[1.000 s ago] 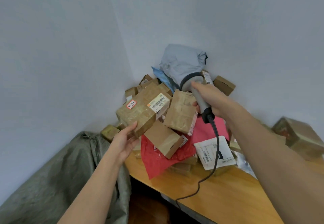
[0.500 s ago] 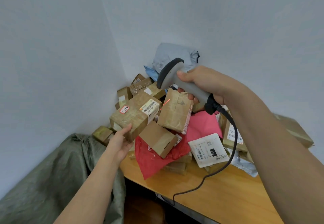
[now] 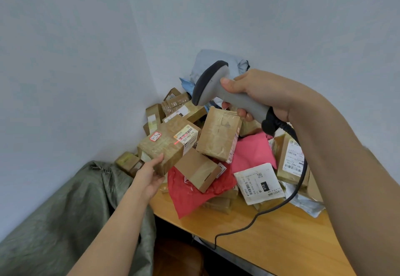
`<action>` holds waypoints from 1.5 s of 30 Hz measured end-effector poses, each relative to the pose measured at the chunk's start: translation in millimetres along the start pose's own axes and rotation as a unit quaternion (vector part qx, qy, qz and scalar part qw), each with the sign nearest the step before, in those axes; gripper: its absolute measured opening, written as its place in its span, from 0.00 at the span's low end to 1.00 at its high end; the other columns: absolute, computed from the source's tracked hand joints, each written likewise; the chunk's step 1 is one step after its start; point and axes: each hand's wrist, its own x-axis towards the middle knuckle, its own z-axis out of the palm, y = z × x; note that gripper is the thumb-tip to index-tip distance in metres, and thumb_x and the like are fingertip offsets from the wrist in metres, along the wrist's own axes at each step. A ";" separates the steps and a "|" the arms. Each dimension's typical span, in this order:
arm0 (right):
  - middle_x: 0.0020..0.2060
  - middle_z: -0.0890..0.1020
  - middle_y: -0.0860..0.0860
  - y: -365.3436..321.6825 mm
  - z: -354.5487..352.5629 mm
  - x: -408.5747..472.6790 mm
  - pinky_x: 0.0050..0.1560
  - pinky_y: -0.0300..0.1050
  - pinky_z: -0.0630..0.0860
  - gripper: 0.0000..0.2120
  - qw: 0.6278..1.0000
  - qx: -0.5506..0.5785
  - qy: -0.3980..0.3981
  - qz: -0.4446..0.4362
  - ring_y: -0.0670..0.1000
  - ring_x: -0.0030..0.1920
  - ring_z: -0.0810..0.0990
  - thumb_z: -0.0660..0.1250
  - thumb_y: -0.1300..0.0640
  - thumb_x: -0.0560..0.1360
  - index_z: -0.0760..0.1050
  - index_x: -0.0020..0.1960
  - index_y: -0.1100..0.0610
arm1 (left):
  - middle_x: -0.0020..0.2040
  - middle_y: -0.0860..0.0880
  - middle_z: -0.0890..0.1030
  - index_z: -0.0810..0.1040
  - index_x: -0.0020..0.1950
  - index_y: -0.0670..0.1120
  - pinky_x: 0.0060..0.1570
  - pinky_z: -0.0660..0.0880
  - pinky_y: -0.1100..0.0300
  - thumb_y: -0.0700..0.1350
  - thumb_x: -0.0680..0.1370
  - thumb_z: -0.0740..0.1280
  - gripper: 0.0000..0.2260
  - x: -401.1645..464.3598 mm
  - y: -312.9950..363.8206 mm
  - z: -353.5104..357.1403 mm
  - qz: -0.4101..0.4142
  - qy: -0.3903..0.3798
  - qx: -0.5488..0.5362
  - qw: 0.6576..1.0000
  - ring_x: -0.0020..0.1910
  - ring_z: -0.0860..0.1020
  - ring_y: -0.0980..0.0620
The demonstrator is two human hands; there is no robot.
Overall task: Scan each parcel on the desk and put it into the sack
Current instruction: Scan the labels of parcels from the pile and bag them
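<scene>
Pale grey walls meet in a corner behind a wooden desk [image 3: 281,239], and the parcels are heaped against that corner, which keeps the pile from sliding off the back. At the heap's left edge the left hand [image 3: 149,176] grips a taped brown box [image 3: 166,146] from below, thumb on its near face, and tilts the top toward the person so the white barcode label [image 3: 187,136] faces upward. The right hand [image 3: 264,94] is wrapped firmly around the handle of a grey scanner [image 3: 218,87], with the thumb resting on top and the head pointed down and left at that label; a red scan line falls across the label's lower edge, so the scan seems to be the step in hand. Its black cable [image 3: 279,206] trails down over the desk's front edge. A green woven sack [image 3: 71,206] slumps on the floor just left of the desk, directly below the held box, a short drop away. Other boxes, a red mailer [image 3: 194,193] and a white mailer [image 3: 257,183] lie unscanned, so most of the job appears to remain.
</scene>
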 end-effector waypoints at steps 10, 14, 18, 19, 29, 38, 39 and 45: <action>0.41 0.80 0.57 -13.7 6.1 -0.8 0.25 0.39 0.70 0.19 1.000 -0.008 -0.003 0.006 0.47 0.24 0.72 0.62 0.47 0.81 0.75 0.56 0.64 | 0.48 0.45 0.81 0.75 0.61 0.42 0.65 0.73 0.48 0.37 0.76 0.69 0.13 -3.6 -1.6 -9.4 -0.008 0.000 -0.018 1.000 0.49 0.80 0.48; 0.42 0.81 0.56 -17.6 13.2 3.3 0.24 0.38 0.70 0.19 1.000 -0.016 -0.014 0.004 0.46 0.23 0.72 0.62 0.47 0.81 0.76 0.57 0.64 | 0.46 0.46 0.82 0.77 0.57 0.42 0.60 0.75 0.49 0.38 0.77 0.69 0.09 -7.3 -1.7 -18.3 -0.004 0.001 -0.006 1.000 0.48 0.80 0.48; 0.41 0.80 0.55 -20.5 30.9 12.6 0.23 0.37 0.70 0.20 0.999 -0.020 -0.040 0.011 0.47 0.25 0.72 0.62 0.46 0.81 0.75 0.59 0.63 | 0.46 0.45 0.81 0.77 0.56 0.42 0.52 0.77 0.52 0.38 0.76 0.69 0.09 -11.3 -1.3 -33.5 -0.013 0.016 -0.020 1.000 0.45 0.80 0.49; 0.41 0.81 0.55 -20.6 37.3 15.9 0.23 0.37 0.70 0.19 0.999 -0.020 -0.047 0.015 0.46 0.25 0.73 0.62 0.46 0.81 0.75 0.59 0.62 | 0.45 0.46 0.81 0.77 0.55 0.42 0.49 0.78 0.53 0.38 0.76 0.69 0.08 -13.6 -0.3 -38.8 -0.015 0.022 -0.021 0.999 0.43 0.80 0.49; 0.35 0.77 0.56 -14.3 127.2 45.4 0.26 0.42 0.71 0.19 0.993 0.058 -0.097 0.033 0.48 0.26 0.74 0.63 0.45 0.81 0.74 0.57 0.62 | 0.57 0.46 0.80 0.72 0.67 0.47 0.61 0.72 0.54 0.48 0.75 0.71 0.21 -21.8 0.4 -156.7 -0.011 0.170 -0.054 0.984 0.54 0.78 0.48; 0.27 0.76 0.55 9.0 199.0 62.7 0.29 0.44 0.71 0.19 0.984 0.022 -0.147 0.098 0.51 0.26 0.73 0.63 0.43 0.80 0.73 0.51 0.61 | 0.68 0.44 0.73 0.67 0.74 0.48 0.53 0.76 0.49 0.55 0.77 0.69 0.28 -20.6 -22.3 -273.6 -0.116 0.402 -0.081 0.905 0.65 0.73 0.43; 0.27 0.76 0.55 12.1 203.4 64.1 0.30 0.46 0.71 0.19 0.983 0.020 -0.146 0.105 0.52 0.27 0.73 0.63 0.43 0.80 0.74 0.52 0.61 | 0.70 0.44 0.71 0.66 0.74 0.49 0.55 0.76 0.47 0.56 0.78 0.66 0.26 -15.5 -25.1 -281.1 -0.121 0.404 -0.098 0.902 0.66 0.72 0.42; 0.35 0.74 0.55 28.2 205.1 67.7 0.27 0.42 0.72 0.19 0.985 0.028 -0.107 0.129 0.48 0.27 0.74 0.62 0.45 0.81 0.74 0.57 0.62 | 0.72 0.36 0.67 0.62 0.75 0.42 0.49 0.78 0.44 0.52 0.83 0.52 0.24 21.1 -41.4 -273.4 -0.126 0.357 -0.074 0.923 0.63 0.73 0.34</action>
